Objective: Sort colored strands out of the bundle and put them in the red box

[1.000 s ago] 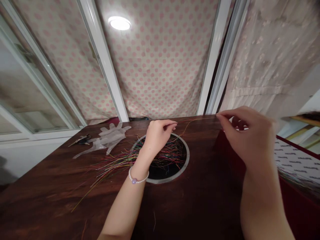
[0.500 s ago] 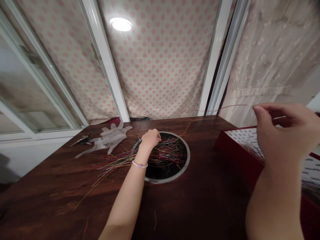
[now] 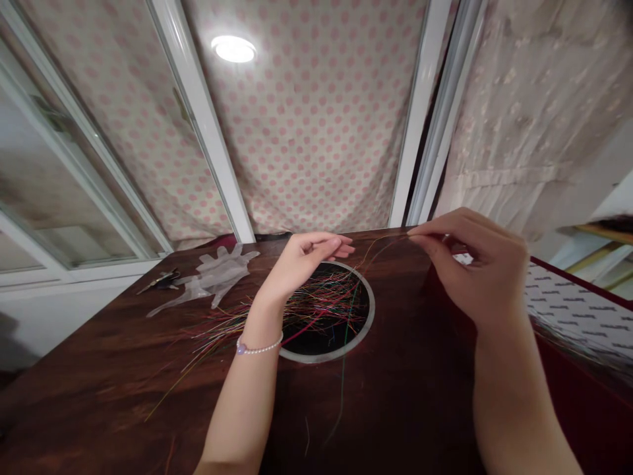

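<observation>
My right hand [image 3: 469, 264] is raised at the right, thumb and forefinger pinched on the end of a thin wire [image 3: 383, 249]. That wire curves down leftward to the bundle. Over the round black opening hangs my left hand [image 3: 316, 257], fingers stretched out to the right and thumb lying close to them; no held thing shows there. Below it a bundle of thin coloured wires [image 3: 321, 300] lies across the opening, its ends fanning out leftward on the table. A green wire [image 3: 343, 376] trails from the bundle toward the near side.
The opening has a pale ring [image 3: 372, 310] set in the dark wooden table [image 3: 395, 396]. At the left lie a clear plastic glove [image 3: 217, 272] and keys [image 3: 165, 280]. A red box [image 3: 568, 382] with printed white lining holds more wires at the right. Behind hangs a dotted curtain [image 3: 316, 132].
My right hand has moved left and slightly down, still pinching. My left hand has risen from the bundle, its fingers straightening. A green wire and a magenta one now show over the opening.
</observation>
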`<state>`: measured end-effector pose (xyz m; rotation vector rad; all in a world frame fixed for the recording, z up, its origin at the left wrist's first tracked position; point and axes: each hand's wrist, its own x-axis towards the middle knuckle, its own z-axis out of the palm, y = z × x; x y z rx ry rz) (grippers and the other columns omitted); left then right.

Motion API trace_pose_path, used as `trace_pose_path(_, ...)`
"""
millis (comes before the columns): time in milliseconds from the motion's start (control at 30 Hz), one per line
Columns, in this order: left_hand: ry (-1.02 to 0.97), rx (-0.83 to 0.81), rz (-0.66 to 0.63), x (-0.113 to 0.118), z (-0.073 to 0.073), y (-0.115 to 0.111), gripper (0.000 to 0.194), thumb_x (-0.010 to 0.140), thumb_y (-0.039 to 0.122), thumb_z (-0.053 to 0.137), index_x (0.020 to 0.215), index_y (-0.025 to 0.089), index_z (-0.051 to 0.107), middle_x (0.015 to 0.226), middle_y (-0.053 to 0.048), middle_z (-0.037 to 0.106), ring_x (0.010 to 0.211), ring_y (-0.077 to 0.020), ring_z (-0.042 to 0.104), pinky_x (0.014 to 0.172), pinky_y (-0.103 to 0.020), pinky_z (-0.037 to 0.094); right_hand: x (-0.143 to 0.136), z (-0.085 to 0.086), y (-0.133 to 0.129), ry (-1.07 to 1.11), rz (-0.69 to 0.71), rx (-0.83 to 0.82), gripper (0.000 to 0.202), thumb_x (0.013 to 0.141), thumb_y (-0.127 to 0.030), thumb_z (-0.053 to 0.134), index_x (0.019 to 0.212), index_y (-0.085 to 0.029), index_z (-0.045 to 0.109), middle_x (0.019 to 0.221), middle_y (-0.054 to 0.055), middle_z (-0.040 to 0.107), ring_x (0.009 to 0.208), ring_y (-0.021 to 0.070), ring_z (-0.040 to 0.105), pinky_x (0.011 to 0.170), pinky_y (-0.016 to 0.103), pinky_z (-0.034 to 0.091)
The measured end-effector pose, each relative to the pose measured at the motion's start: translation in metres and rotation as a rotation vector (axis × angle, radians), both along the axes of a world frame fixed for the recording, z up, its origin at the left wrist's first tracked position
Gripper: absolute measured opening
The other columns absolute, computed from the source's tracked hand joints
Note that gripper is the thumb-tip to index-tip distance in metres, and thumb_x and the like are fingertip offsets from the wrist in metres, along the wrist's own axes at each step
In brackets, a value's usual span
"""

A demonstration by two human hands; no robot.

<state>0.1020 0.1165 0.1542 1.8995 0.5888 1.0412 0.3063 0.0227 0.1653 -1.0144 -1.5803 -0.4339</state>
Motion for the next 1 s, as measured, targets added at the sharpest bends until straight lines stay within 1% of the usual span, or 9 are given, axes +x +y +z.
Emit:
trace_pose_path(100,-0.076,-0.108,-0.156,0.005,0.002,-0.015,0.022,0.089,0.028,0.053,0.091,0.016,0.071,0.087,-0.006,0.075,0.083,-0.0152,0.07,0.077,-0.025,0.054,-0.006,-0.001,0.0,-0.026,0.075,-0.039,0.011,0.083,-0.013,0.06,0.081,-0.022,0.066,0.079,0.0,0.064,0.068,0.0121,0.056,0.055,0.026,0.043)
trace_pose_path(233,-0.098,-0.191,-0.266,0.01,0.006,-0.028,0.017,0.087,0.026,0.058,0.088,0.017,0.072,0.08,-0.004,0.075,0.076,-0.0137,0.07,0.069,-0.022,0.053,-0.01,-0.001,0.0,-0.077,0.142,-0.062,0.012,0.081,-0.01,0.061,0.083,-0.02,0.066,0.079,0.0,0.063,0.071,0.0111,0.057,0.058,0.024,0.044)
trace_pose_path(400,-0.067,-0.248,-0.299,0.01,0.01,-0.036,0.011,0.083,0.021,0.061,0.082,0.016,0.072,0.072,-0.002,0.073,0.066,-0.0103,0.067,0.059,-0.018,0.049,-0.013,0.001,-0.004,-0.056,0.238,-0.114,0.014,0.081,-0.009,0.06,0.081,-0.022,0.066,0.079,0.0,0.064,0.071,0.0117,0.058,0.057,0.025,0.045)
trace_pose_path(500,-0.047,-0.29,-0.338,0.009,0.011,-0.038,0.01,0.082,0.02,0.062,0.08,0.016,0.071,0.069,-0.001,0.072,0.062,-0.0091,0.065,0.057,-0.017,0.047,-0.013,0.002,-0.006,-0.051,0.287,-0.121,0.015,0.082,-0.009,0.059,0.081,-0.022,0.066,0.079,0.0,0.064,0.071,0.0119,0.059,0.059,0.026,0.047)
trace_pose_path(633,-0.028,-0.342,-0.374,0.007,0.013,-0.04,0.012,0.083,0.021,0.06,0.08,0.015,0.07,0.07,-0.003,0.072,0.062,-0.0094,0.064,0.055,-0.017,0.046,-0.012,0.003,-0.007,-0.078,0.331,-0.12,0.018,0.081,-0.007,0.058,0.08,-0.022,0.067,0.08,0.0,0.065,0.071,0.0112,0.059,0.061,0.025,0.047)
trace_pose_path(800,-0.016,-0.343,-0.414,0.006,0.015,-0.04,0.008,0.082,0.018,0.062,0.082,0.015,0.07,0.073,-0.003,0.072,0.066,-0.0096,0.065,0.054,-0.015,0.046,-0.01,0.003,-0.007,-0.131,0.347,-0.123,0.019,0.082,-0.008,0.058,0.081,-0.023,0.068,0.079,0.0,0.063,0.07,0.0107,0.059,0.06,0.024,0.047)
trace_pose_path(900,0.006,-0.325,-0.406,0.006,0.015,-0.04,0.007,0.081,0.018,0.063,0.081,0.015,0.069,0.073,-0.003,0.072,0.066,-0.0094,0.065,0.054,-0.015,0.047,-0.01,0.003,-0.007,-0.16,0.342,-0.115,0.018,0.082,-0.008,0.057,0.081,-0.022,0.068,0.079,0.001,0.063,0.071,0.0106,0.059,0.061,0.023,0.048)
trace_pose_path(1000,0.033,-0.302,-0.375,0.006,0.015,-0.039,0.007,0.081,0.019,0.063,0.081,0.014,0.069,0.073,-0.003,0.072,0.067,-0.0096,0.065,0.055,-0.015,0.047,-0.009,0.003,-0.008,-0.183,0.306,-0.119,0.017,0.083,-0.009,0.057,0.082,-0.022,0.068,0.08,0.001,0.063,0.072,0.0107,0.058,0.062,0.024,0.048)
